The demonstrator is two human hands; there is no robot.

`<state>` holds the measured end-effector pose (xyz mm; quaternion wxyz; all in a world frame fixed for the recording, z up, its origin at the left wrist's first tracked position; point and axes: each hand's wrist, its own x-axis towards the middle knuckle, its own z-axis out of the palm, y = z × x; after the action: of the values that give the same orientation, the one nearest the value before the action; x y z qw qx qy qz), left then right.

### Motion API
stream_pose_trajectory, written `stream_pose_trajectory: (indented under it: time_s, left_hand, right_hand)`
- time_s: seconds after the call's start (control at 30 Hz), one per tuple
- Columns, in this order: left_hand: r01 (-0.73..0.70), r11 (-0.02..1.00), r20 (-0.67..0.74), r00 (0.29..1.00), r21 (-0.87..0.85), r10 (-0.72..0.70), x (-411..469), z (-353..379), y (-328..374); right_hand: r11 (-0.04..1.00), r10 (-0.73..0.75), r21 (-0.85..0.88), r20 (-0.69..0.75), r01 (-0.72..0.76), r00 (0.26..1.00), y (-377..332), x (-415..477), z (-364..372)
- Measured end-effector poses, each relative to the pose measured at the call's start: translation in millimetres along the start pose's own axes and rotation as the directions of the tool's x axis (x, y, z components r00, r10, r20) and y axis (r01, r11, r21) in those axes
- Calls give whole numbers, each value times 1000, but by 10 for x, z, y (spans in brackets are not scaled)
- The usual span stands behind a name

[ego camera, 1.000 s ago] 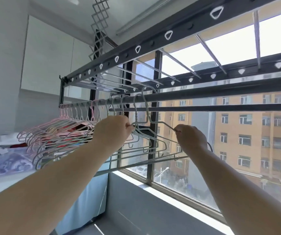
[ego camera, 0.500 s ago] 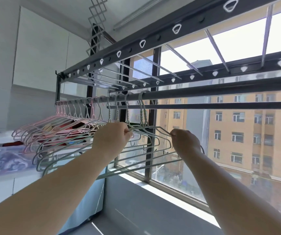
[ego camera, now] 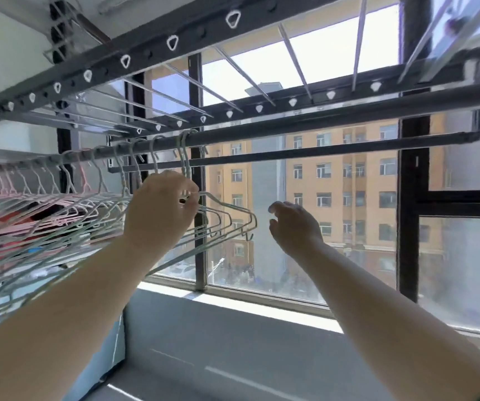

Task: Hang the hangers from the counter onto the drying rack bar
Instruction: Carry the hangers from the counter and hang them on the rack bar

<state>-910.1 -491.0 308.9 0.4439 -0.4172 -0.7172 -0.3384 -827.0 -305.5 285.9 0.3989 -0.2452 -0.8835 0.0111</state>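
A dark drying rack bar [ego camera: 305,120] runs across the window at head height. Several wire hangers hang from it in a row, pink ones [ego camera: 15,204] at the left and pale green ones [ego camera: 227,218] at the right end. My left hand [ego camera: 160,209] grips the necks of the rightmost green hangers just below their hooks, which sit over the bar. My right hand [ego camera: 294,227] hovers to the right of the hangers with fingers loosely spread, holding nothing and touching nothing.
A second thinner bar [ego camera: 334,149] runs behind the first. The rack's perforated frame [ego camera: 146,50] and slats pass overhead. The window sill [ego camera: 262,302] lies below, with clutter on a counter [ego camera: 30,256] at the left behind the hangers.
My right hand has let go of the green hanger's shoulder and drawn away to the right. The hooks now sit on the bar. The view has tilted up and right.
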Motion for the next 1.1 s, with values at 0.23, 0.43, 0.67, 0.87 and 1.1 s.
stream_pose_trajectory:
  time_s: [0.23, 0.43, 0.67, 0.87, 1.1]
  left_hand:
    - [-33, 942, 250, 960, -334, 123, -362, 548, 620]
    - [129, 847, 524, 829, -516, 194, -822, 1056, 1456]
    - [213, 780, 654, 692, -589, 306, -1457, 1412, 2800]
    - [236, 707, 668, 609, -666, 426, -1958, 1398, 4395]
    - [248, 579, 620, 461, -777, 635, -2555, 1176, 6304]
  right_hand:
    - [970, 205, -154, 117, -186, 972, 610, -749, -209]
    - [877, 428, -293, 114, -381, 897, 1366, -1563, -747]
    - [728, 620, -461, 125, -508, 775, 2362, -2475, -1489]
    - [609, 740, -480, 57, -632, 670, 3202, -3615, -2448]
    - [369, 865, -487, -132, -792, 484, 3968, -5049, -3647]
